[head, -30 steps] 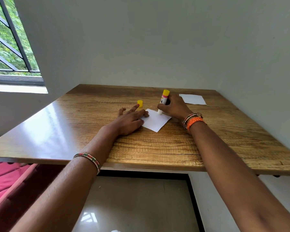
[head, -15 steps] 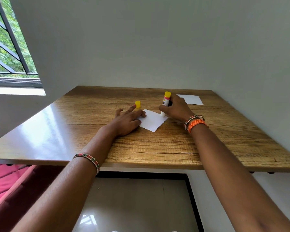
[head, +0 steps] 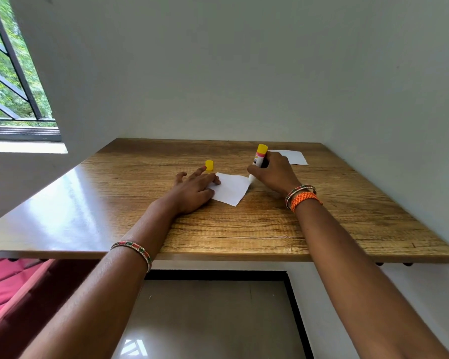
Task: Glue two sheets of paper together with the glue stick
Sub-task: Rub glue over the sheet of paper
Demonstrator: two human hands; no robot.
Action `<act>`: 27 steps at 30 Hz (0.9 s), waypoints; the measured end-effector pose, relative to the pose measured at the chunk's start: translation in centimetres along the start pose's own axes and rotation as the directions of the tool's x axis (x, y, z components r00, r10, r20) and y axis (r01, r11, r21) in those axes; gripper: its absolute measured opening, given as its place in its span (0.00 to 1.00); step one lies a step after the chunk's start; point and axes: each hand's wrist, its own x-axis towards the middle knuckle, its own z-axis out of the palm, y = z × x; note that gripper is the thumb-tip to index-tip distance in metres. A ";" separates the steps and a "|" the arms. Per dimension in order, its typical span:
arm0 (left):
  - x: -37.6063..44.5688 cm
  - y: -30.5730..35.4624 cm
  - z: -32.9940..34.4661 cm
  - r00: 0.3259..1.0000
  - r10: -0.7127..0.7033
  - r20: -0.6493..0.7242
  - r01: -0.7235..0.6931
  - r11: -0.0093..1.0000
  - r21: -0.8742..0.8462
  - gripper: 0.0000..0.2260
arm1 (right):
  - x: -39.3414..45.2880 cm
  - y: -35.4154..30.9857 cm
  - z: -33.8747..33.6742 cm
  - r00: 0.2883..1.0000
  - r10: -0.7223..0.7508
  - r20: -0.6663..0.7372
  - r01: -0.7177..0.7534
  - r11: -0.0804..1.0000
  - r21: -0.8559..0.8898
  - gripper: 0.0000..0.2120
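Up on the wooden tabletop (head: 244, 229), seen from the head camera, a small yellow cap (head: 209, 165) stands upright just beyond the left hand (head: 195, 189), close to its fingertips. A second sheet of paper (head: 293, 157) lies flat near the far right corner, partly hidden behind the right hand (head: 275, 174). Nothing else stands between the hands.

The left hand lies flat with fingers spread and relaxed, pressing down the left edge of a white sheet (head: 231, 190). The right hand is curled round a glue stick (head: 258, 161), holding it tilted, its yellow end up and its white tip down at the sheet's far right corner. Whether the tip touches the paper or the wood just beside it is hard to tell.

The tabletop fits into a corner of plain pale walls (head: 244, 73). A barred window (head: 11, 86) at left shows green leaves. Below the near edge there is glossy tiled floor (head: 213, 320) and a red cushion (head: 3, 286) at left.

The wood is grained and shiny, with glare on its left side. Beaded bangles (head: 134, 248) circle the left forearm, and an orange woven band (head: 305, 200) wraps the right wrist.
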 end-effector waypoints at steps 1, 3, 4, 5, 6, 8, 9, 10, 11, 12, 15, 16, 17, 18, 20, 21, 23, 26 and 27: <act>-0.1 -0.1 0.0 1.000 0.006 -0.012 -0.006 1.000 0.006 0.17 | -0.1 -0.1 -0.2 0.999 -0.007 -0.041 0.009 0.998 0.059 0.13; -0.4 0.0 0.0 0.998 0.034 -0.049 -0.032 0.999 0.043 0.19 | -0.3 -0.3 -0.4 0.993 -0.024 -0.114 0.039 0.991 0.132 0.08; -0.5 0.1 0.0 0.997 0.051 -0.065 -0.047 0.997 0.063 0.22 | -0.4 -0.5 -0.5 0.991 -0.035 -0.131 0.053 0.989 0.141 0.07; -0.7 0.1 -0.1 0.994 0.065 -0.084 -0.059 0.996 0.072 0.26 | -0.5 -0.5 -0.3 0.990 -0.044 -0.134 0.063 0.988 0.140 0.07; -0.7 0.1 -0.1 0.991 0.080 -0.109 -0.071 0.994 0.078 0.29 | -0.5 -0.5 -0.1 0.990 -0.053 -0.128 0.070 0.989 0.131 0.08; -0.6 0.1 0.0 0.983 0.104 -0.151 -0.090 0.991 0.098 0.32 | -0.5 -0.4 0.3 0.991 -0.071 -0.117 0.083 0.992 0.097 0.12; -0.6 0.1 0.0 0.982 0.112 -0.151 -0.097 0.990 0.105 0.31 | -0.4 -0.3 0.5 0.991 -0.078 -0.112 0.087 0.993 0.083 0.14; -0.6 0.1 0.0 0.984 0.119 -0.134 -0.105 0.989 0.109 0.30 | -0.3 -0.3 0.7 0.991 -0.081 -0.103 0.088 0.993 0.074 0.15; -0.6 0.1 0.0 0.986 0.127 -0.107 -0.115 0.987 0.113 0.29 | -0.3 -0.3 0.9 0.992 -0.082 -0.091 0.088 0.994 0.069 0.15; -0.6 0.0 0.0 0.988 0.136 -0.079 -0.126 0.985 0.116 0.28 | -0.3 -0.3 1.0 0.994 -0.081 -0.080 0.086 0.994 0.068 0.15; -0.3 -0.2 0.2 0.991 0.134 -0.029 -0.130 0.986 0.107 0.27 | -0.4 -0.3 1.1 0.994 -0.083 -0.066 0.087 0.994 0.064 0.13; -0.2 -0.2 0.2 0.992 0.124 -0.021 -0.122 0.988 0.099 0.27 | -0.5 -0.4 1.2 0.994 -0.084 -0.067 0.088 0.994 0.062 0.12; -0.2 -0.2 0.2 0.993 0.114 -0.016 -0.112 0.989 0.094 0.27 | -0.6 -0.4 1.2 0.994 -0.084 -0.066 0.088 0.994 0.061 0.12; -0.2 -0.2 0.2 0.994 0.108 -0.017 -0.106 0.990 0.094 0.27 | -0.6 -0.5 1.2 0.995 -0.084 -0.062 0.088 0.994 0.059 0.13; -0.3 0.0 0.2 0.995 0.102 -0.024 -0.099 0.990 0.104 0.27 | -0.7 -0.6 1.2 0.995 -0.085 -0.050 0.087 0.995 0.044 0.13; -0.3 0.0 0.2 0.995 0.097 -0.025 -0.094 0.989 0.110 0.27 | -0.8 -0.6 1.3 0.995 -0.085 -0.046 0.087 0.996 0.035 0.13; -0.4 0.1 0.1 0.996 0.084 -0.025 -0.080 0.990 0.117 0.27 | -0.8 -0.7 1.3 0.995 -0.084 -0.046 0.085 0.996 0.025 0.13; -0.3 0.1 0.2 0.998 0.067 -0.005 -0.065 0.989 0.134 0.27 | -0.9 -0.8 1.2 0.996 -0.081 -0.047 0.083 0.996 0.031 0.14; -0.3 0.1 0.2 0.998 0.064 0.005 -0.064 0.988 0.143 0.28 | -0.9 -0.8 1.2 0.995 -0.084 -0.045 0.085 0.996 0.030 0.14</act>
